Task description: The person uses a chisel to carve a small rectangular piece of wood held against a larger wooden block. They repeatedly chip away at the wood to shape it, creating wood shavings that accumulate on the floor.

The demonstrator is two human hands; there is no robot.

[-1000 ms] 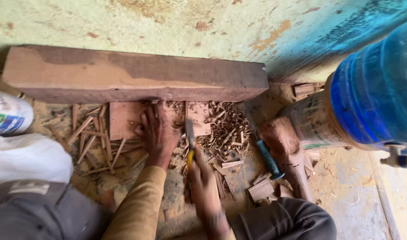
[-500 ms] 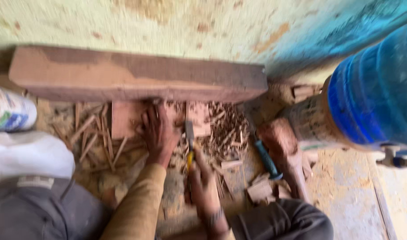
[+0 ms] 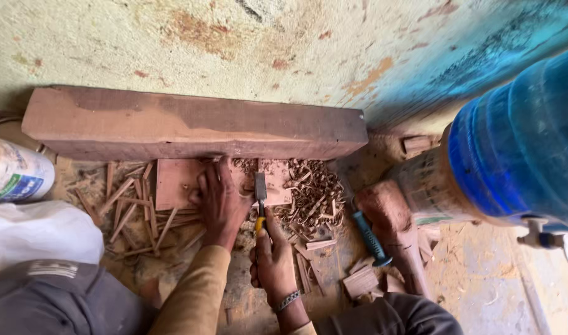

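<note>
R fingers wrapped tight round the chisel (image 3: 260, 197) handle, yellow bit showing just above the fist; R hand (image 3: 270, 259) low, wrist w/ a metal bracelet, blade pointing away from body and tip on the panel (image 3: 175, 183). L hand (image 3: 221, 201) flat, fingers spread & pressing down on the panel just L of the blade, not curled round anything. Panel = small flat reddish wood piece, lies on the ground butted against the beam (image 3: 191, 127), partly under the L hand. Handling, my read: panel stiff, light, prob slides easy on the dusty floor, hence the palm pin + beam as backstop; thin edges could split along grain if levered. Best hold looks like where it is now, flat pressure on the face, fingers kept off the blade line. Chisel: rigid steel, sharp end, take by the handle only; L fingertips sit v close to the edge, slip risk. Outward: curled shavings (image 3: 309, 198) heaped R of the panel, touching it; loose splints (image 3: 126, 211) scattered L. Blue-handled tool (image 3: 368, 236) lies R of the shavings, beside a wood mallet (image 3: 395, 229); offcuts (image 3: 361, 282) near the knee. Big blue jug (image 3: 519, 136) crowds the R side, tap sticking out low. White sack (image 3: 36, 239) and a printed can (image 3: 14, 174) on L. Wall (image 3: 265, 49) right behind the beam, no room forward.
</note>
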